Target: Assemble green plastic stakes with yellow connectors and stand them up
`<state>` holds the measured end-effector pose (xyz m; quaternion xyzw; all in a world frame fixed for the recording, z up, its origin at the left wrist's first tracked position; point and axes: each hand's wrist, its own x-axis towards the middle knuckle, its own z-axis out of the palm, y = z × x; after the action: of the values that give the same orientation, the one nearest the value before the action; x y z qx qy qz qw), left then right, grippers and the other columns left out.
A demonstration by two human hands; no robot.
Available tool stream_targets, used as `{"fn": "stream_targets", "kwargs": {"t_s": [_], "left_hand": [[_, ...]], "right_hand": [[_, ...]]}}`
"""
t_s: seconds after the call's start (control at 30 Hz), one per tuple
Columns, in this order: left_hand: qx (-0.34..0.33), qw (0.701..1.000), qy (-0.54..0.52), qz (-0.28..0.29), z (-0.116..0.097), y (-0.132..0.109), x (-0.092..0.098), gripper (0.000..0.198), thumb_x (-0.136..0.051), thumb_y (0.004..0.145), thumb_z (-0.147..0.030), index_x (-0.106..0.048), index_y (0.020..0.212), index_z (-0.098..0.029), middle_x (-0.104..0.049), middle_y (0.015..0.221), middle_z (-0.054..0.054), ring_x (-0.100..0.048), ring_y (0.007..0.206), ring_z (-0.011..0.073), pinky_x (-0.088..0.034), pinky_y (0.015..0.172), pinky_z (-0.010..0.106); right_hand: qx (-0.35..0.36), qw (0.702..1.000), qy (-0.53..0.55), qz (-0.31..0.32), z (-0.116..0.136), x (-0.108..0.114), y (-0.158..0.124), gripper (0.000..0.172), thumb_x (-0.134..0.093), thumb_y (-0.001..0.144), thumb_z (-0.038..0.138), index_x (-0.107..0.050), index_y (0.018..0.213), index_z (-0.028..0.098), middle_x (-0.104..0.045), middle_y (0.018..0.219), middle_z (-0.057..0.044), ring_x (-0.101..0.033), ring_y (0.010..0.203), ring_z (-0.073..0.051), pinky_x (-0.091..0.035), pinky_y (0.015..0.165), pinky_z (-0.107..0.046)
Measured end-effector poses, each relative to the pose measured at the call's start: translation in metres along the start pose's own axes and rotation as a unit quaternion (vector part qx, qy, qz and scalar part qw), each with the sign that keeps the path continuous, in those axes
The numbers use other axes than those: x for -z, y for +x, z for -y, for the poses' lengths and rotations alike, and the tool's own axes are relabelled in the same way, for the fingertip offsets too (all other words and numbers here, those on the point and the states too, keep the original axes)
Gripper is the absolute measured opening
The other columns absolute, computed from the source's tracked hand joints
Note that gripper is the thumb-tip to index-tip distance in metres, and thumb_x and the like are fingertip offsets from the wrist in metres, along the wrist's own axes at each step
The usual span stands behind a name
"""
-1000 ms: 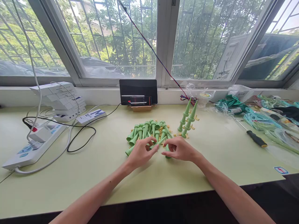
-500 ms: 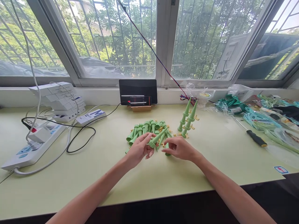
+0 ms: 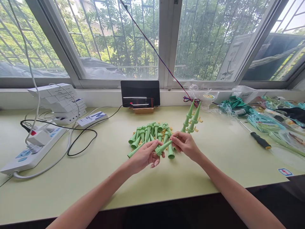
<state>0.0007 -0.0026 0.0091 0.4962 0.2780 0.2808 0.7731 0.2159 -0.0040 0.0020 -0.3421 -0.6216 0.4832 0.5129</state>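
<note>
A green plastic plant watering spike (image 3: pixel 164 147) is held between my hands, slanting up to the right. My left hand (image 3: pixel 146 156) is closed on its wide collar end. At the narrow tip, my right hand (image 3: pixel 187 147) pinches with thumb and fingers, which partly hide the tip. Just behind lies a pile of similar green spikes (image 3: pixel 149 129) with small yellow valves among them. One spike (image 3: pixel 171 152) points its open end toward me, below the right fingers. Two upright stacks of nested spikes (image 3: pixel 195 117), with yellow valves sticking out, stand beyond my right hand.
A power strip (image 3: pixel 35 152) with cables and stacked white boxes (image 3: pixel 63 101) occupy the left. A tablet (image 3: pixel 140 89) and a phone lean at the window sill. On the right lie a screwdriver (image 3: pixel 260 140) and plastic bags (image 3: pixel 264 122). The table's front edge runs below my forearms.
My right hand has moved up and closed on the spike's tip. The left hand has shifted slightly right and down with the spike, which now lies lower and clear of the pile.
</note>
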Motion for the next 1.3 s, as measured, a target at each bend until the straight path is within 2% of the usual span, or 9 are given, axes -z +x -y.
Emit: {"fn": "stream_targets", "kwargs": {"t_s": [0.27,0.53,0.8,1.1,1.2,1.3], "left_hand": [[-0.017,0.994,0.105,0.013,-0.0005,-0.0019,-0.0022,0.033,-0.057,0.091,-0.046,-0.06,0.095,-0.014,-0.062,0.083,0.006,-0.053,0.049,0.0076,-0.04,0.046,0.021],[-0.024,0.992,0.123,0.01,-0.0027,-0.002,-0.0035,0.038,-0.053,0.093,-0.05,-0.061,0.097,-0.014,-0.062,0.084,0.007,-0.051,0.051,0.0076,-0.039,0.049,0.023],[-0.016,0.987,0.158,0.004,-0.0025,-0.003,-0.0028,0.037,-0.057,0.09,-0.05,-0.062,0.094,-0.014,-0.062,0.085,0.007,-0.056,0.064,0.0117,-0.044,0.054,0.024],[-0.005,0.98,0.197,0.0,-0.0052,-0.0056,-0.0036,0.037,-0.061,0.087,-0.05,-0.065,0.093,-0.013,-0.059,0.086,0.005,-0.042,0.056,0.0063,-0.028,0.048,0.022],[-0.004,0.981,0.191,-0.018,-0.0035,-0.0047,-0.003,0.038,-0.064,0.085,-0.051,-0.064,0.092,-0.013,-0.058,0.083,0.004,-0.041,0.055,0.0062,-0.025,0.047,0.022],[-0.035,0.984,0.168,-0.058,-0.0024,-0.003,-0.0015,0.039,-0.063,0.084,-0.052,-0.063,0.087,-0.014,-0.054,0.078,0.002,-0.041,0.054,0.0066,-0.026,0.046,0.021]], "right_hand": [[0.006,1.0,0.0,-0.007,-0.002,-0.0001,0.0015,0.028,-0.065,0.087,0.042,-0.06,0.078,0.016,-0.053,0.054,0.005,-0.039,0.039,-0.005,-0.029,0.038,-0.02],[0.005,1.0,-0.012,-0.012,-0.0018,0.0004,0.0016,0.027,-0.064,0.088,0.041,-0.06,0.079,0.016,-0.052,0.054,0.005,-0.039,0.039,-0.005,-0.03,0.039,-0.02],[0.002,0.999,-0.033,-0.015,-0.0032,0.0003,0.0018,0.027,-0.064,0.087,0.042,-0.061,0.079,0.016,-0.051,0.054,0.004,-0.04,0.041,-0.006,-0.031,0.039,-0.02],[-0.017,0.999,-0.05,-0.009,-0.0025,-0.0009,0.0022,0.029,-0.065,0.085,0.045,-0.06,0.083,0.017,-0.053,0.056,0.004,-0.041,0.042,-0.007,-0.033,0.04,-0.02],[-0.028,0.998,-0.058,-0.022,-0.0053,-0.0014,0.0026,0.034,-0.065,0.084,0.049,-0.059,0.092,0.017,-0.055,0.058,0.004,-0.042,0.042,-0.007,-0.033,0.04,-0.021],[-0.025,0.994,-0.085,-0.061,-0.0087,-0.0013,0.0044,0.037,-0.058,0.088,0.054,-0.058,0.094,0.017,-0.055,0.061,0.003,-0.041,0.041,-0.008,-0.032,0.041,-0.022]]}}
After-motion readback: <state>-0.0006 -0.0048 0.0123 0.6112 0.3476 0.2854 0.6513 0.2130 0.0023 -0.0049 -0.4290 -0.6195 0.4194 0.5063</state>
